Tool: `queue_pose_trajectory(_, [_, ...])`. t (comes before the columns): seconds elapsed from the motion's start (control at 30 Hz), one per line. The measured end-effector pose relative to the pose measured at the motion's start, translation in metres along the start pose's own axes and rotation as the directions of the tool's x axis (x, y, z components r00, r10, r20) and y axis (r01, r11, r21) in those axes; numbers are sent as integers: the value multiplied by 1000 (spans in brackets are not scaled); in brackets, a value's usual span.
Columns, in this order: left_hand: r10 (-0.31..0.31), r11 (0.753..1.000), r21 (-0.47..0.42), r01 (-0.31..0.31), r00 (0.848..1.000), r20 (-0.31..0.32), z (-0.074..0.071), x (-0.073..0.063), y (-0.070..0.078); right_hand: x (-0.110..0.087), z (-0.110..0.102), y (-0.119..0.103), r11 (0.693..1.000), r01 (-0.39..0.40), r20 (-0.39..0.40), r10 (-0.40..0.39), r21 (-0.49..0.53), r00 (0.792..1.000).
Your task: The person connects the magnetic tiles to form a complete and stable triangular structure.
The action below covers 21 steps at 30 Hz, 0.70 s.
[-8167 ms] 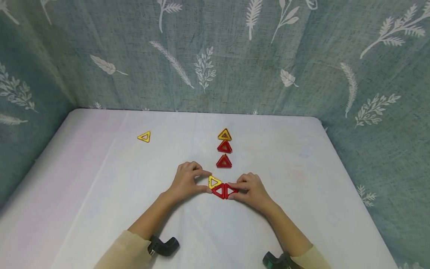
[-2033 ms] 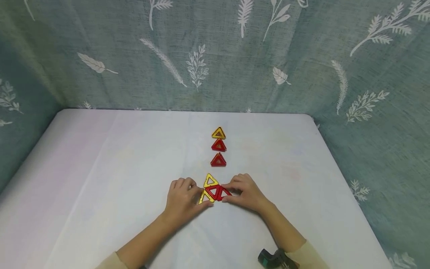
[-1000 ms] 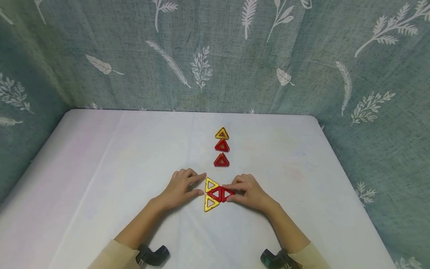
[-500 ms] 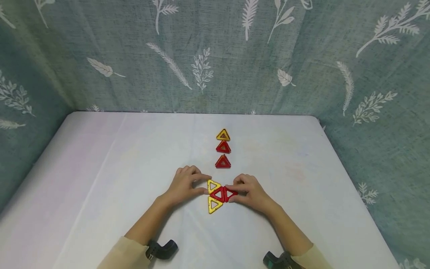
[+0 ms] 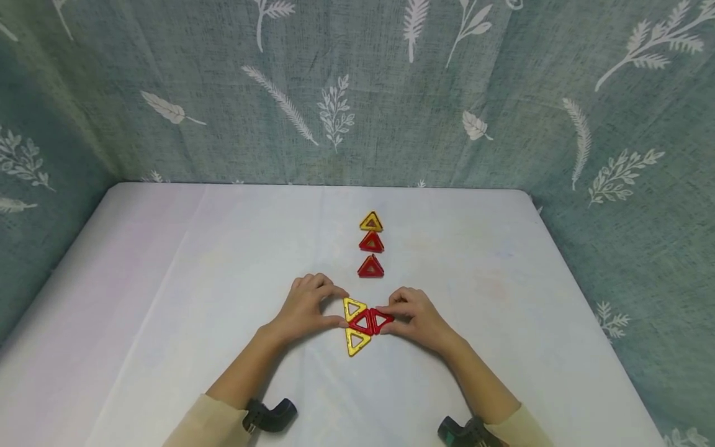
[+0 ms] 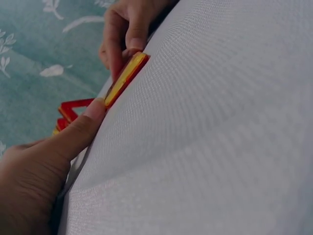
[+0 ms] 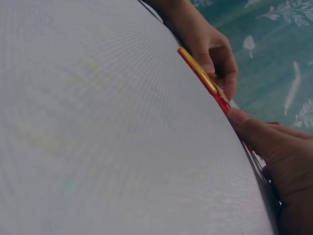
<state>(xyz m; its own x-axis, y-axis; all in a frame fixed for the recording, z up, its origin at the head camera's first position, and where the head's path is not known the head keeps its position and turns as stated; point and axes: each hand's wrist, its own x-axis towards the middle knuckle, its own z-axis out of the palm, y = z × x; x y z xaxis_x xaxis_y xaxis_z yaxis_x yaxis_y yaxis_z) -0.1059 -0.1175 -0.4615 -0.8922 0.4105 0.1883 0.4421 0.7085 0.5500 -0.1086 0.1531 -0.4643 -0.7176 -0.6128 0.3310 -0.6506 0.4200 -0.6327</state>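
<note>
Four triangular magnetic tiles lie edge to edge on the white table in the head view. My left hand (image 5: 304, 304) pinches the upper yellow tile (image 5: 346, 308) by its left corners, between thumb and forefinger. Below it a middle red tile (image 5: 369, 321) joins both yellow tiles. The lower yellow tile (image 5: 349, 343) is touched by neither hand. My right hand (image 5: 418, 316) pinches the right red tile (image 5: 375, 322) with thumb and forefinger. In the left wrist view, the left thumb (image 6: 80, 128) presses at the tiles' near end; the right thumb (image 7: 249, 125) shows likewise in the right wrist view.
Behind the tiles a column of small triangular stacks runs away from me: a near red stack (image 5: 371, 274), a middle red stack (image 5: 371, 249) and a far yellow stack (image 5: 371, 229). A green leaf-patterned cloth (image 5: 391, 143) hangs around the table (image 5: 475, 248).
The lone yellow tile from the back left now sits against the red tile's lower side. My left hand has shifted from that tile to the upper yellow one; the right keeps its grip.
</note>
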Motion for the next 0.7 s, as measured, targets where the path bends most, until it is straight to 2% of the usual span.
queue_pose_trajectory(0.27, [-3, 1000, 14, 3, 1000, -6, 1, -1, 1, 2, -2, 0, 998, -60, 23, 60, 7, 998])
queue_pose_trajectory(0.5, [-16, 1000, 17, 16, 1000, -10, 2, -1, 2, 4, -4, 0, 989, -99, 37, 95, 110, 995])
queue_pose_trajectory(0.7, [-13, 1000, 9, 13, 1000, -13, 2, -2, 1, 4, -4, -2, 988, -144, 62, 141, 48, 988])
